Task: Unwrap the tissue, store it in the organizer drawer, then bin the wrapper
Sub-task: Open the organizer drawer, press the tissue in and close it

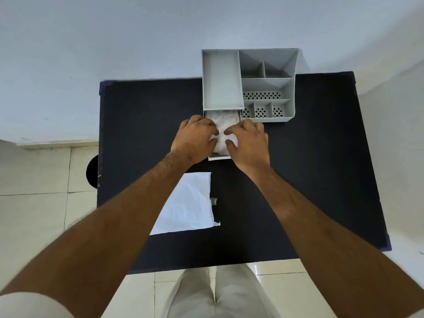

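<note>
The grey organizer (268,86) stands at the table's far edge, its drawer (219,157) pulled out toward me. White tissue (223,123) lies in the drawer. My left hand (195,138) and my right hand (249,141) rest on the tissue from either side, fingers curled and pressing down on it. The hands hide most of the drawer's rim. The white wrapper (190,205) lies flat on the black table (309,168), nearer to me, partly under my left forearm.
A round black bin (93,172) shows on the floor just past the table's left edge. A small clear scrap (213,200) lies by the wrapper's right side. Pale wall stands behind the organizer; tiled floor surrounds the table.
</note>
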